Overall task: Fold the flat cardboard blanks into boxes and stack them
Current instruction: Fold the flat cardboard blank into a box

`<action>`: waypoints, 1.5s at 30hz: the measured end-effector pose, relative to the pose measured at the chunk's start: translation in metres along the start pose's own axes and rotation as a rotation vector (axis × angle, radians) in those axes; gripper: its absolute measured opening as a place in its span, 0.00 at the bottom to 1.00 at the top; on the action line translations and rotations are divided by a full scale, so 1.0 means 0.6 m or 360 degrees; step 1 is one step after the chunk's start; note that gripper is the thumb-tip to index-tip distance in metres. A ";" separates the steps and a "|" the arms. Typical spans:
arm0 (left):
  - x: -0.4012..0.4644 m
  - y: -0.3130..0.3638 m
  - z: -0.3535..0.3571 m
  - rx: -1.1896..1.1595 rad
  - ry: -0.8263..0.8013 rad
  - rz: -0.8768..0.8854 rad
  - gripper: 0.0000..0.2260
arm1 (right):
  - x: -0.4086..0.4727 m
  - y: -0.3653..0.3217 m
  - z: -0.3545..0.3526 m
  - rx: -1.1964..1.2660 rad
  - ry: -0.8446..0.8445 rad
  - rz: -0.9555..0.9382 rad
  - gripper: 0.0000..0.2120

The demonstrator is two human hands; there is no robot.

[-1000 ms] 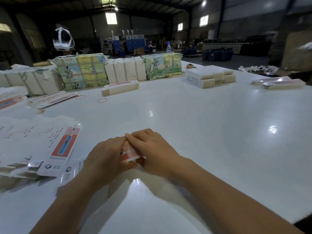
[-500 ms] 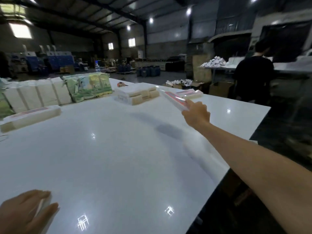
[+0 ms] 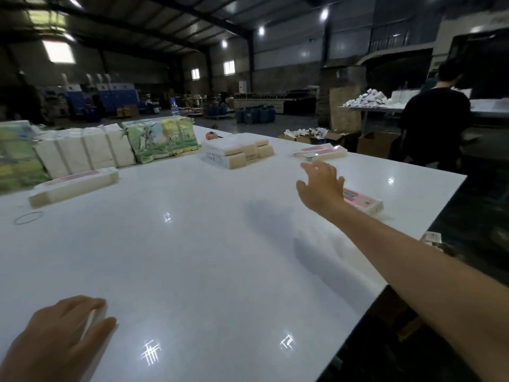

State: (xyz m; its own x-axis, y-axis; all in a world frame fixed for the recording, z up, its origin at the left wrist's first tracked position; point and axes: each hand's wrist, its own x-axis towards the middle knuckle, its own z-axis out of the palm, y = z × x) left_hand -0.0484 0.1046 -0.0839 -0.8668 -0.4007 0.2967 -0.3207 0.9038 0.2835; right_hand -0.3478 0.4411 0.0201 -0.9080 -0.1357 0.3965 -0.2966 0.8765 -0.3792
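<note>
Pink-and-white, the folded box [image 3: 365, 202] lies flat near the white table's [image 3: 192, 257] right edge, long axis running left to right, angled nearer at its right end. The right hand [image 3: 321, 186], outstretched with fingers spread and released, hovers just left of it. The left hand [image 3: 59, 340], near left, rests on a white blank [image 3: 95, 318], fingers relaxed.

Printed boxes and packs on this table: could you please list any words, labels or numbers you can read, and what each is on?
No text can be read.
Pink-labelled box beside the right hand: print blurred.
White stack: dark marks on its front, too blurred.
Long box: pink strip, illegible.
Green illustrated packs: pictures only, lettering too small.
</note>
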 end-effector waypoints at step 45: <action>0.023 -0.147 -0.215 0.0287 0.0167 -0.1433 0.12 | -0.270 -0.319 0.195 0.0260 -0.0596 -0.1151 0.15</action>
State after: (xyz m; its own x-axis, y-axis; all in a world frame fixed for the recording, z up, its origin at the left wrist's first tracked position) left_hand 0.0170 0.0001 0.0126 -0.2255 -0.9672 0.1166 -0.9191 0.2509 0.3038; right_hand -0.1785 0.2413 -0.0696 -0.5067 -0.8100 0.2951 -0.8579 0.4398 -0.2658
